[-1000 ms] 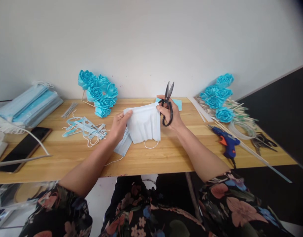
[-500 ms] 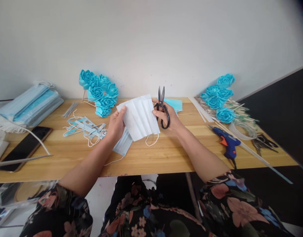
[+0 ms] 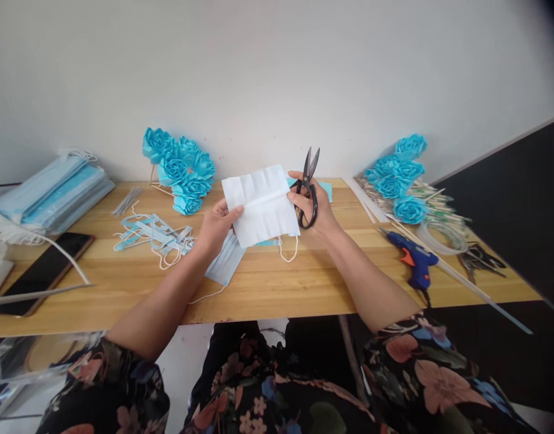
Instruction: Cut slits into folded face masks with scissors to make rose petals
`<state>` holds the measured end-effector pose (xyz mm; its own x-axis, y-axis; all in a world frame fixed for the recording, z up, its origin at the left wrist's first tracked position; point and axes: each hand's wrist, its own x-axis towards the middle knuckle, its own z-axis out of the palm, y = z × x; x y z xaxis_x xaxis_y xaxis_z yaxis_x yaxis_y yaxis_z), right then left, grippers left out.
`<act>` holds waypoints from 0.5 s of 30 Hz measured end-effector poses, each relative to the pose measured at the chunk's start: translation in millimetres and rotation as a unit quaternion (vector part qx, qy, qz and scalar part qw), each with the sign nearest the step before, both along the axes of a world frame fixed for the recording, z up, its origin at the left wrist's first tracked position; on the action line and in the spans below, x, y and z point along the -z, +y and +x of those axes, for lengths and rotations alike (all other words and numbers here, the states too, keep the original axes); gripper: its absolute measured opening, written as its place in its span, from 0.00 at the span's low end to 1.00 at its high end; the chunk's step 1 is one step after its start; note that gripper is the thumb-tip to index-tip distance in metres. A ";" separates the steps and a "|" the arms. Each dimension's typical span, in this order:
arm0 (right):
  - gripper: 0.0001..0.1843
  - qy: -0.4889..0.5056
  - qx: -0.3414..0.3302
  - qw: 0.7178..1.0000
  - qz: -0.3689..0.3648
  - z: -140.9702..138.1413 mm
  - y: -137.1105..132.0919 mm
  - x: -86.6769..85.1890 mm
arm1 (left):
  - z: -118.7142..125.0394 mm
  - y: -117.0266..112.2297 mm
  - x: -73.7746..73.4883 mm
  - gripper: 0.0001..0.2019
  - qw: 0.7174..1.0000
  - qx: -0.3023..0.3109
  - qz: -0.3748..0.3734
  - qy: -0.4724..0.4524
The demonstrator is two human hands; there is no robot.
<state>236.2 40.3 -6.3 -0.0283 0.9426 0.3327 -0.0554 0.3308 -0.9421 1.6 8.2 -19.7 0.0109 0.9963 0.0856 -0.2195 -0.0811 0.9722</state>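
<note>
Stretched between my two hands is a face mask [image 3: 261,205], its white side toward me, with one ear loop hanging from the lower right corner. My left hand [image 3: 219,226] pinches its left edge, thumb on top. My right hand [image 3: 319,205] holds the right edge between thumb and fingers, and also carries black-handled scissors [image 3: 309,175], their blades pointing up and slightly apart. Beneath the held mask, another face mask [image 3: 225,259] lies on the table. Cut mask strips with ear loops [image 3: 157,235] lie in a tangle left of my left hand.
Blue flowers [image 3: 186,169] stand at the back left, more blue flowers [image 3: 401,169] at the right. A mask stack [image 3: 55,190] and a phone [image 3: 46,271] lie left. On the right are a blue glue gun [image 3: 415,259], a clear coil [image 3: 442,238] and pliers-like dark tools [image 3: 480,259].
The held mask has been raised and spread flatter, its pleats pulled open. Both hands have shifted slightly right, and the scissors have moved up and right with my right hand.
</note>
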 end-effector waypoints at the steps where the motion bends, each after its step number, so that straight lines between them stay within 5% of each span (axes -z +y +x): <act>1: 0.28 0.001 0.002 1.000 0.000 0.3 0.6 -0.3 | -0.4 0.2 -0.1 0.25 1.000 0.001 0.005 -0.001; 15: 0.27 -0.009 0.004 1.000 0.009 2.3 0.5 -1.4 | 1.0 -1.7 -5.4 0.25 1.000 -0.003 0.018 -0.011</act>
